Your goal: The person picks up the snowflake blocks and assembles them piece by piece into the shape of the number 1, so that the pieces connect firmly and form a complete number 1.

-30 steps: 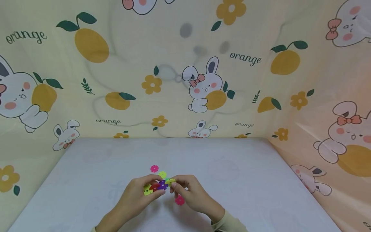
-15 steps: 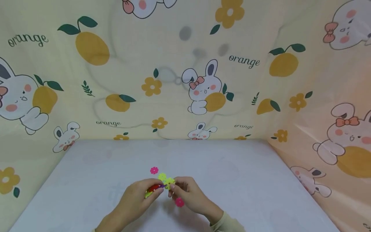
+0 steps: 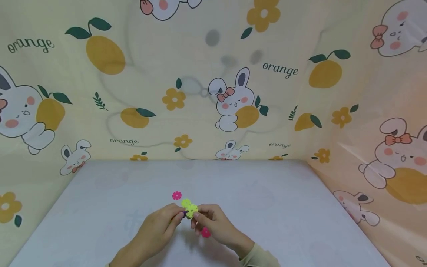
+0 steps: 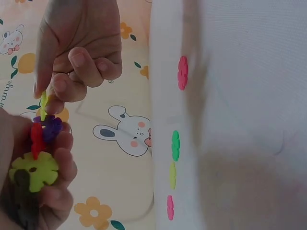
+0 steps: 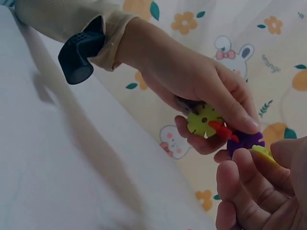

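My left hand (image 3: 160,224) grips a chain of notched plastic snowflake discs: a dark disc (image 4: 24,196), a yellow disc (image 4: 36,170), a red disc (image 4: 37,139) and a purple disc (image 4: 49,127). My right hand (image 3: 217,224) pinches another yellow disc (image 3: 191,211) by its edge. That disc meets the purple one; how deep their slots engage cannot be seen. Both hands are above the table, fingertips close together. In the head view, the left fingers cover most of the chain; the right wrist view shows it across the left palm.
On the white table (image 3: 267,207) lie a pink disc (image 3: 176,195), a yellow-green disc (image 3: 185,203) and a green disc (image 4: 175,145) behind the hands. Another pink disc (image 3: 205,232) lies below my right hand. A patterned cloth (image 3: 150,74) stands around the back and sides.
The yellow disc in my right hand has turned its flat face toward the head camera and moved slightly left. My left hand has rotated the chain, so its red and yellow discs are now hidden there.
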Available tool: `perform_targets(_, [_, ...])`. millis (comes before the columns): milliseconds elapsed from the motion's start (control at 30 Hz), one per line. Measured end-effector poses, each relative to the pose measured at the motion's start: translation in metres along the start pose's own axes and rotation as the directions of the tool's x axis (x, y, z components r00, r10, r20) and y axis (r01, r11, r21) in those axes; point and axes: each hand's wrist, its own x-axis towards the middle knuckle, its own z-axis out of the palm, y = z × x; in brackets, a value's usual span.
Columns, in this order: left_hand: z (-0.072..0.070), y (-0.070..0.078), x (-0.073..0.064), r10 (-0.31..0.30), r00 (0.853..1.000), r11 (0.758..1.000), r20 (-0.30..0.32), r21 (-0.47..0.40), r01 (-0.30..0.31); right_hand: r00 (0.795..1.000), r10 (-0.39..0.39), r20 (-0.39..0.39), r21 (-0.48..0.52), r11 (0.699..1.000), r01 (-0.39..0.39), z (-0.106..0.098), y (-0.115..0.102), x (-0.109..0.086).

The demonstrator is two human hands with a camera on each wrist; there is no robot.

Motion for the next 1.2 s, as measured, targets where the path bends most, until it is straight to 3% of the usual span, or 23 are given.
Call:
perform_targets(100, [-0.001,0.002,0.002,-0.076,0.996,0.997,0.051,-0.002,0.076,1.0,0.004,0.004,0.02,1.0,-0.004,0.001,0.001,0.001])
perform_targets(233, [-0.002,0.003,0.003,-0.153,0.98,0.988,0.13,-0.003,0.155,1.0,0.014,0.006,0.034,0.999,-0.014,0.003,0.0,0.001])
perform_targets(533, [-0.001,0.0,0.003,-0.107,0.983,0.991,0.148,-0.066,0.118,0.997,-0.039,0.068,0.029,0.999,0.037,0.006,0.0,0.0])
perform_targets(667, [-0.001,-0.002,0.003,-0.118,0.985,0.99,0.125,-0.065,0.127,0.998,-0.002,0.057,-0.057,0.998,0.005,-0.004,0.0,0.002])
perform_targets(767, [-0.003,-0.004,0.003,-0.148,0.982,0.987,0.115,-0.053,0.155,0.998,0.063,0.023,-0.143,0.988,-0.059,-0.017,0.001,0.002])
perform_targets(933, [-0.004,-0.003,0.005,-0.215,0.968,0.975,0.132,-0.026,0.22,0.989,0.148,0.019,-0.295,0.946,-0.136,-0.039,0.007,0.002])
perform_targets(1200, [-0.005,-0.003,0.005,-0.25,0.962,0.968,0.106,0.012,0.251,0.96,0.28,0.004,-0.517,0.822,-0.238,-0.051,0.02,0.0])
